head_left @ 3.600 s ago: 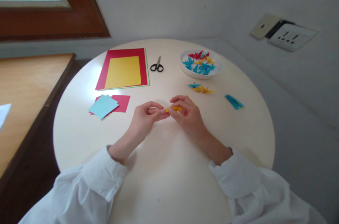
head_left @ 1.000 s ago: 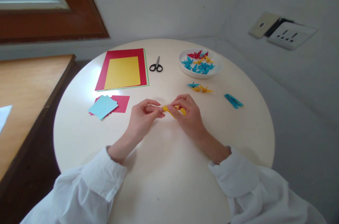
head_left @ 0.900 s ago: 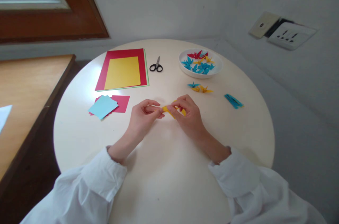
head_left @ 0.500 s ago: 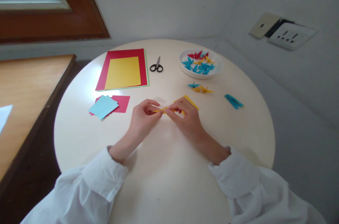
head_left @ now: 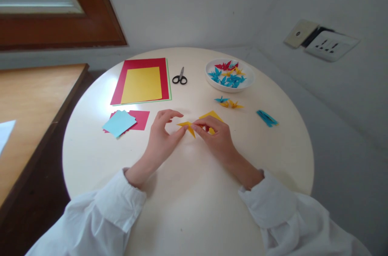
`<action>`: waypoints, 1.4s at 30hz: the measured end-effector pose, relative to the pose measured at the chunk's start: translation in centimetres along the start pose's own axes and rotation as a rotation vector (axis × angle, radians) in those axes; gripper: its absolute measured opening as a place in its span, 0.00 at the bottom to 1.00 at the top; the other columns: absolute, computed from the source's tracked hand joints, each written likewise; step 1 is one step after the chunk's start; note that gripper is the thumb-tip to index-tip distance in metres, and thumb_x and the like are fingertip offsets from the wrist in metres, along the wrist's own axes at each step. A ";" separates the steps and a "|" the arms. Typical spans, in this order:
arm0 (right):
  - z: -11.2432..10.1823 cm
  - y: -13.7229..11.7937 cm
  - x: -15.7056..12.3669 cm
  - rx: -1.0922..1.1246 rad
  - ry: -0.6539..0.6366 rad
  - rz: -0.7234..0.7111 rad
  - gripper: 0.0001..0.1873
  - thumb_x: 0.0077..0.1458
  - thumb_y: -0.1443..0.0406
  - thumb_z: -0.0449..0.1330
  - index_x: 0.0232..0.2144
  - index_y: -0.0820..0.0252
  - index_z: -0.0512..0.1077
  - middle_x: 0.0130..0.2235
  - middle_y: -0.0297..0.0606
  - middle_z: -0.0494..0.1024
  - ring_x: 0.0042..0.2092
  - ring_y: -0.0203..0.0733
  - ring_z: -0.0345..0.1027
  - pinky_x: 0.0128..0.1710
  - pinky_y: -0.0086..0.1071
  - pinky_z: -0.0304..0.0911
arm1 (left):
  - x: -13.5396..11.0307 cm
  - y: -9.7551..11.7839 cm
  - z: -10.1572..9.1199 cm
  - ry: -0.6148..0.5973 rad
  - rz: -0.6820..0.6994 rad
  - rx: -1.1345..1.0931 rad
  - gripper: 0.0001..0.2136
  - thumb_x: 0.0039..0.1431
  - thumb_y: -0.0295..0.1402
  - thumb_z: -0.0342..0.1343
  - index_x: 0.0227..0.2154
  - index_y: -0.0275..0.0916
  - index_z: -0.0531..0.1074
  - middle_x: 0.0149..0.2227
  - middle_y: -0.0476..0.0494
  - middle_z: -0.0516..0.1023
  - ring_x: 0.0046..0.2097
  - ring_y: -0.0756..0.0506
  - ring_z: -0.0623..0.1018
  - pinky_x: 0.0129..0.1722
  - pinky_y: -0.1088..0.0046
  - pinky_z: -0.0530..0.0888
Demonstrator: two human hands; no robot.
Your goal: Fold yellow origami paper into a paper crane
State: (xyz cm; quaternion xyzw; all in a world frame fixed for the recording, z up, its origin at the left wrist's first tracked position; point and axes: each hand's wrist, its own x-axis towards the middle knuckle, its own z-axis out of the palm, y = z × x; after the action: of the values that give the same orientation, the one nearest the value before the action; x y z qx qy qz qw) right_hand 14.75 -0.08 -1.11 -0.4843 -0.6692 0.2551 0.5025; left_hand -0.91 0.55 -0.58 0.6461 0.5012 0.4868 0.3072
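Note:
A small yellow folded-paper crane (head_left: pixel 189 127), with pointed wings and tips spread, is held just above the table between both hands. My right hand (head_left: pixel 214 130) pinches its right end between thumb and fingers. On its left side the thumb tip of my left hand (head_left: pixel 163 133) presses against the paper; the index finger is lifted away, and any finger beneath is hidden. Partly behind my right hand lies a yellow paper square (head_left: pixel 212 115). Beyond it, a blue paper crane (head_left: pixel 222 99) and yellow paper cranes (head_left: pixel 234 105) rest on the table.
A white dish (head_left: pixel 228 88) holds several cranes. Blue folded strips (head_left: pixel 267 118) lie at the right. Black-handled scissors (head_left: pixel 180 78) and large coloured sheets (head_left: pixel 142 84) are at the back. Light-blue squares (head_left: pixel 119 123) overlap red paper (head_left: pixel 142 120) at the left of the round table (head_left: pixel 194 191).
The yellow crane has opened out, its points now showing between my hands. My left index finger has lifted away from it, while my right hand keeps its pinch. The view has shifted slightly.

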 end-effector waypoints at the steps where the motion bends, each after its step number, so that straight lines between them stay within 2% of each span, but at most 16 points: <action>1: -0.1 0.0 0.0 0.018 -0.002 -0.006 0.04 0.50 0.65 0.61 0.25 0.58 0.73 0.27 0.34 0.77 0.29 0.35 0.67 0.28 0.30 0.60 | 0.0 -0.2 0.0 -0.026 0.011 -0.034 0.10 0.47 0.30 0.60 0.36 0.40 0.72 0.45 0.42 0.72 0.51 0.44 0.71 0.49 0.67 0.68; 3: -0.1 0.0 0.0 0.063 -0.012 -0.020 0.03 0.50 0.65 0.61 0.26 0.57 0.74 0.28 0.34 0.78 0.31 0.36 0.68 0.30 0.30 0.62 | 0.1 -0.5 0.0 -0.108 -0.003 -0.147 0.12 0.48 0.32 0.60 0.38 0.41 0.71 0.47 0.41 0.73 0.53 0.43 0.70 0.52 0.64 0.67; 5: -0.2 0.0 0.0 0.106 -0.013 -0.031 0.03 0.50 0.66 0.62 0.26 0.57 0.74 0.29 0.34 0.78 0.32 0.36 0.69 0.31 0.30 0.63 | 0.1 -0.5 0.1 -0.207 -0.044 -0.255 0.11 0.50 0.33 0.59 0.38 0.39 0.71 0.44 0.40 0.75 0.48 0.43 0.74 0.49 0.65 0.70; 7: -0.2 0.0 0.0 0.143 -0.008 -0.029 0.02 0.49 0.66 0.63 0.26 0.57 0.75 0.29 0.34 0.78 0.33 0.36 0.70 0.32 0.30 0.64 | 0.1 -0.2 0.1 -0.250 -0.062 -0.274 0.09 0.52 0.34 0.58 0.36 0.37 0.72 0.39 0.40 0.77 0.41 0.45 0.77 0.43 0.67 0.73; 10: -0.1 0.1 0.1 0.190 -0.006 -0.003 0.01 0.47 0.66 0.64 0.25 0.56 0.75 0.29 0.34 0.78 0.33 0.36 0.70 0.32 0.30 0.65 | 0.0 0.1 0.1 -0.233 -0.049 -0.258 0.07 0.51 0.33 0.58 0.33 0.37 0.73 0.35 0.41 0.78 0.38 0.46 0.77 0.39 0.69 0.74; 19: 0.0 0.0 0.2 0.337 0.009 0.090 0.02 0.45 0.66 0.65 0.25 0.57 0.76 0.29 0.34 0.79 0.33 0.36 0.71 0.35 0.31 0.68 | -0.1 0.0 0.2 -0.130 0.071 -0.284 0.03 0.51 0.30 0.58 0.30 0.37 0.72 0.37 0.40 0.75 0.42 0.45 0.76 0.43 0.66 0.74; 26: -0.2 -0.4 0.0 0.296 0.006 0.065 0.01 0.47 0.66 0.63 0.26 0.57 0.75 0.30 0.35 0.79 0.34 0.37 0.72 0.36 0.31 0.69 | -0.1 0.5 0.0 -0.174 -0.046 -0.364 0.07 0.52 0.36 0.59 0.30 0.37 0.72 0.43 0.37 0.75 0.43 0.44 0.77 0.42 0.66 0.74; 31: -0.1 -0.4 -0.1 0.268 0.035 0.071 0.01 0.47 0.66 0.63 0.25 0.57 0.75 0.28 0.35 0.79 0.32 0.37 0.72 0.35 0.30 0.68 | -0.1 0.5 0.1 -0.224 -0.088 -0.287 0.10 0.55 0.40 0.56 0.33 0.38 0.71 0.33 0.43 0.76 0.34 0.47 0.75 0.37 0.67 0.73; 35: 0.1 -0.4 -0.1 0.292 0.053 0.130 0.02 0.45 0.65 0.64 0.24 0.58 0.75 0.27 0.34 0.79 0.31 0.37 0.73 0.33 0.30 0.69 | -0.1 0.7 0.1 -0.219 -0.104 -0.296 0.09 0.55 0.39 0.56 0.30 0.38 0.69 0.30 0.45 0.74 0.33 0.47 0.74 0.35 0.69 0.72; 42: 0.1 -0.6 0.0 0.339 0.064 0.194 0.03 0.43 0.65 0.64 0.22 0.59 0.74 0.25 0.33 0.78 0.29 0.36 0.72 0.31 0.29 0.69 | -0.2 1.2 0.0 -0.212 -0.136 -0.307 0.06 0.54 0.34 0.56 0.28 0.37 0.69 0.31 0.44 0.76 0.33 0.48 0.75 0.33 0.71 0.71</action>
State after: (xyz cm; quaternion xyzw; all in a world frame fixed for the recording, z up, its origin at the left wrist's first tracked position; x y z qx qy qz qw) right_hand 14.38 -0.33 -0.67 -0.4628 -0.5507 0.3957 0.5710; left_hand -0.53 -0.03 0.45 0.6041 0.4284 0.4646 0.4854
